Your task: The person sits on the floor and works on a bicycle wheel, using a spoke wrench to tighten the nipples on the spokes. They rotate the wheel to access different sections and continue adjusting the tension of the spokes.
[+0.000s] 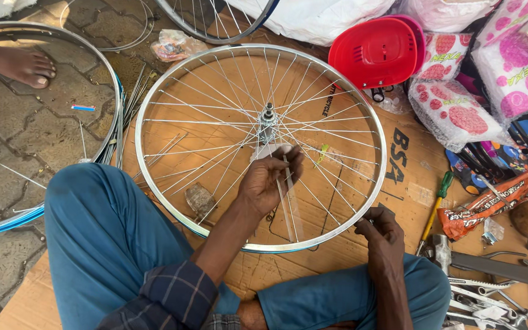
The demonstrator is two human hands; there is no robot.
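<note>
A silver spoked bicycle wheel [154,98] lies flat on brown cardboard [410,177] in front of me, with its hub [267,115] at the centre. My left hand [270,180] reaches in among the spokes just below the hub, fingers pinched on one spoke [289,201] that runs toward the near rim. At the rim's near right edge my right hand [381,231] is closed around the spoke end, fingertips pressed together there. My knees in blue trousers [102,232] frame the wheel's near side.
Another rim [112,79] lies at the left on paving, beside loose spokes [131,104] and another person's bare foot [22,62]. A red plastic basket [377,52], wrapped pink-patterned packages [459,113], a screwdriver [436,205], an orange packet [490,201] and metal tools [496,275] crowd the right.
</note>
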